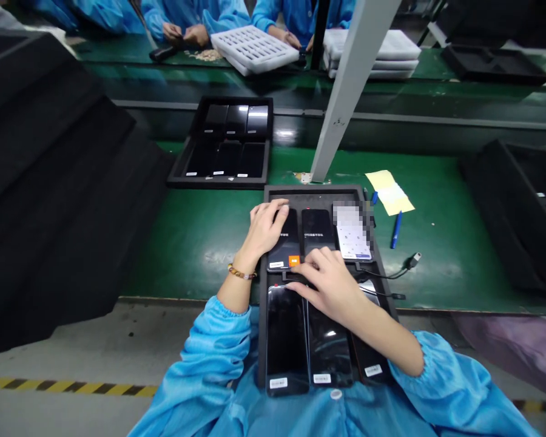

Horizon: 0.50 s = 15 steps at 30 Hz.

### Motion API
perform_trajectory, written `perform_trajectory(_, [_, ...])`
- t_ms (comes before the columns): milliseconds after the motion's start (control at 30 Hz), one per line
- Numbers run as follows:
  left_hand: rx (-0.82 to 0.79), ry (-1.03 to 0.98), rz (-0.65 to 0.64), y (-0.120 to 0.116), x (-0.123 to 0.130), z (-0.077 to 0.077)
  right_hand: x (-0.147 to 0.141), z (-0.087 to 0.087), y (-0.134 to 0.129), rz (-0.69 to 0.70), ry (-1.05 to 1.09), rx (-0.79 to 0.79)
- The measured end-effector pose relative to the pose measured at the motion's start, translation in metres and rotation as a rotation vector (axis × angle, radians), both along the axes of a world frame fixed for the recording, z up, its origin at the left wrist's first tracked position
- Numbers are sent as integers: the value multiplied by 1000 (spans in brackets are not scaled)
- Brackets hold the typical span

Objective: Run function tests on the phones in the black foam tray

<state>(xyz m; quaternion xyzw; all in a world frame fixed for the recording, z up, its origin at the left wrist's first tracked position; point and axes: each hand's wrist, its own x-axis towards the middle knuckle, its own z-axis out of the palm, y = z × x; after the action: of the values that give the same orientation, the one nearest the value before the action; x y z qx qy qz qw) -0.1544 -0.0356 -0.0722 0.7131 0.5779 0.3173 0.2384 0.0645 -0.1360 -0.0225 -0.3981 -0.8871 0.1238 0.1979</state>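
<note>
A black foam tray [316,192] in front of me holds several smartphones in two rows. My left hand [268,227] grips the upper left smartphone [279,247] around its top end. Its dark screen shows white text and an orange square. At that phone's bottom edge, my right hand [330,282] pinches a black cable [384,294] by its plug end, partly hidden by the fingers. Dark text shows on the upper middle phone [317,230]; the upper right phone [353,233] has a lit white screen. Below lie a lower left phone [287,340] and a lower middle phone [330,346].
Another tray of phones [175,176] lies beyond, left. A grey post [343,103] rises behind my tray. At right are yellow paper [390,192], a blue pen [396,229], a USB plug [414,261] and a black box [495,212]. Co-workers' hands [195,34] work across the bench.
</note>
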Motion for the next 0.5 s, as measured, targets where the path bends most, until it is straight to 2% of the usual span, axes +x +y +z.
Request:
perform_trajectory(67, [28, -58, 3, -4, -4, -2, 34, 5, 5, -69, 212, -35])
perform_trajectory(133, [76, -109, 22, -15, -10, -4, 73, 5, 6, -218, 318, -23])
perform_trajectory(200, [113, -136, 55, -33, -15, -6, 109, -3, 1, -350, 310, 4])
perform_trajectory(267, [125, -147, 79, -55, -20, -8, 134, -16, -8, -386, 275, -4])
perform_trajectory(400, [164, -143, 60, -91, -23, -7, 146, -38, -22, -332, 221, -71])
perform_trajectory(500, [196, -101, 55, -105, -22, -5, 143, -44, -23, -309, 187, -87])
